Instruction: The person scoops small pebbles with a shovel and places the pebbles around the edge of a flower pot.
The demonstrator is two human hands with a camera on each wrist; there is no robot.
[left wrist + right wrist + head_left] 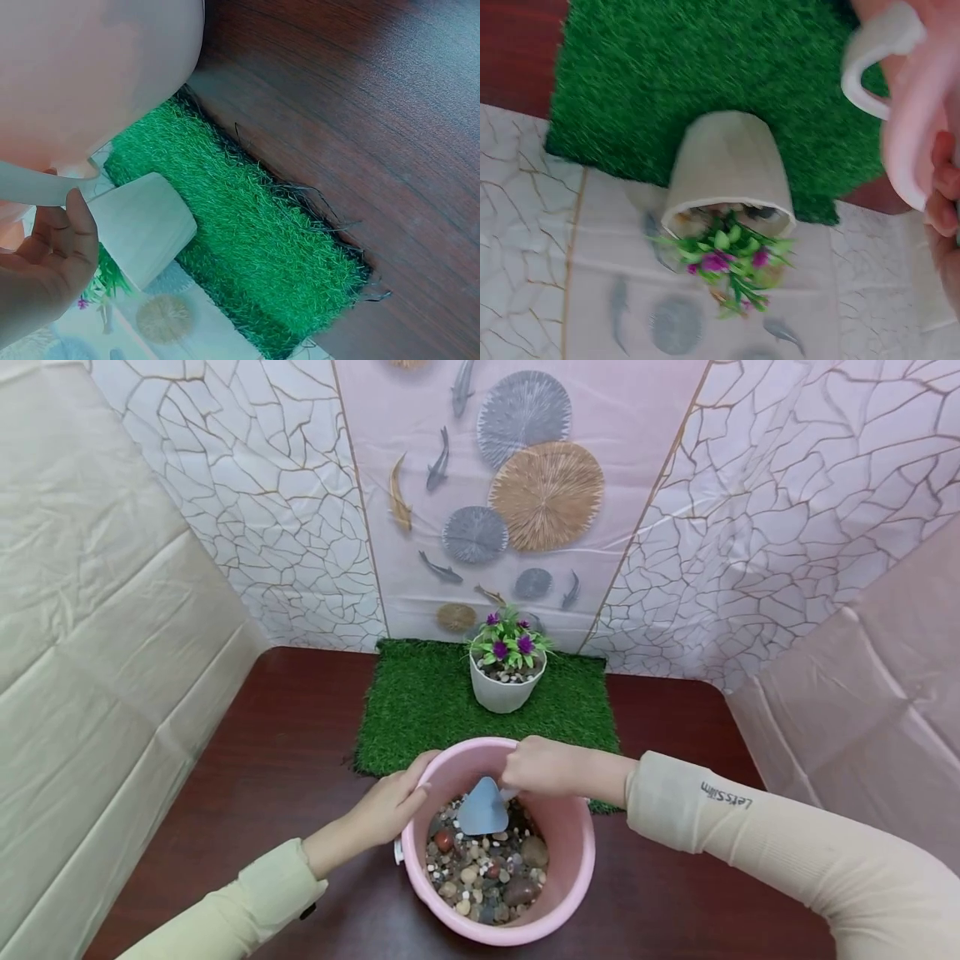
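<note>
A pink bucket (pixel 576 877) stands on the table, its bottom covered with mixed pebbles (pixel 480 881) in brown, white and reddish tones. My left hand (pixel 386 806) grips the bucket's left rim. In the left wrist view, the fingers of that hand (pixel 60 255) curl by the white bucket handle (pixel 37 187). Inside the far right of the rim, my right hand (pixel 551 766) holds a small trowel by its handle, mostly hidden in the fist. The trowel's light blue blade (pixel 482 810) points left, over the pebbles. Only part of the right hand (pixel 946 184) shows in the right wrist view.
Behind the bucket lies a green artificial-grass mat (pixel 420 702). On it stands a white pot (pixel 504 695) with pebbles and a purple-flowered plant (pixel 510 639). Dark wood tabletop (pixel 315 710) surrounds the mat, with patterned sheeting (pixel 285 502) at the back and plain covering at both sides.
</note>
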